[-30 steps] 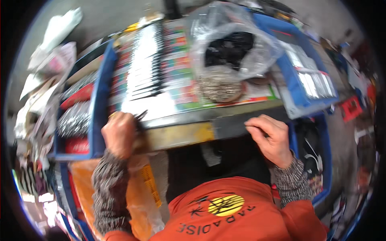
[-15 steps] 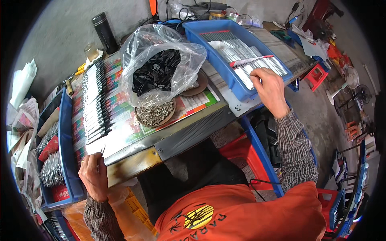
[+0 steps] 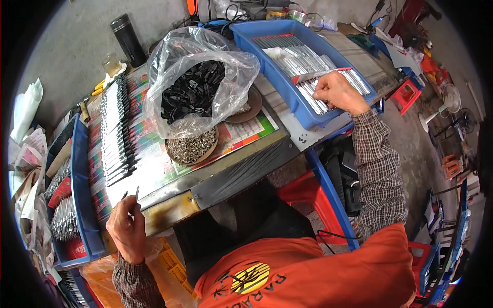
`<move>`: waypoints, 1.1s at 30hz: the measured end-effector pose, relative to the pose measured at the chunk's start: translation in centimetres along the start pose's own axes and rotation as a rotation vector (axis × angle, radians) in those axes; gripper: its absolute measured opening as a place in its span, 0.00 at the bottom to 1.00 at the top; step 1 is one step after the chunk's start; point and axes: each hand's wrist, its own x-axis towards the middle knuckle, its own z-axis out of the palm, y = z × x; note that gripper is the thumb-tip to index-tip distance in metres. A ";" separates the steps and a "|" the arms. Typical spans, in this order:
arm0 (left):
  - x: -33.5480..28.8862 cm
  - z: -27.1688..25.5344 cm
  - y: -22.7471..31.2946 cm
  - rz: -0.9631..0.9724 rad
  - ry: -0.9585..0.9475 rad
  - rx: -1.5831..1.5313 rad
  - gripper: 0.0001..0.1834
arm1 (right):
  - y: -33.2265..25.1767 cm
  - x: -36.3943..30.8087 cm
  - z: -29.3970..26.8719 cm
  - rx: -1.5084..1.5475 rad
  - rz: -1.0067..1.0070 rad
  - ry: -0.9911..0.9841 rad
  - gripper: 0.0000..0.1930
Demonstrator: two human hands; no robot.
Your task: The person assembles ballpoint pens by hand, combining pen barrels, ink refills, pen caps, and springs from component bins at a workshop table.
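Observation:
My left hand (image 3: 126, 228) is closed at the front left edge of the table. Two slender tips rise from its fingers, one dark and one a thin grey piece (image 3: 137, 194). Beyond it, slim silver pieces with dark ends (image 3: 114, 133) lie in a long row on printed sheets. Over the blue tray (image 3: 303, 114), my right hand (image 3: 340, 93) has thumb and fingers pinched together among thin silver strips (image 3: 321, 105). Whatever those fingertips hold is too small to make out. A red-and-white strip (image 3: 303, 78) crosses the silver strips just beyond the fingers.
A clear plastic bag (image 3: 239, 64) of black clip-like parts (image 3: 192, 92) stands mid-table, behind a round dish of small metal parts (image 3: 192, 146). A black bottle (image 3: 128, 41) stands at the back. A blue bin (image 3: 82, 190) sits left; a red stool (image 3: 308, 205) stands below the table.
My right hand has shifted slightly left and up over the silver strips, its fingers now pointing left. My left hand has turned and moved slightly right, its slender pieces now pointing up.

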 end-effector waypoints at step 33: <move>-3.0 0.6 7.0 -0.443 -0.190 -1.085 0.07 | -14.3 -12.2 11.2 0.742 -0.379 -0.202 0.04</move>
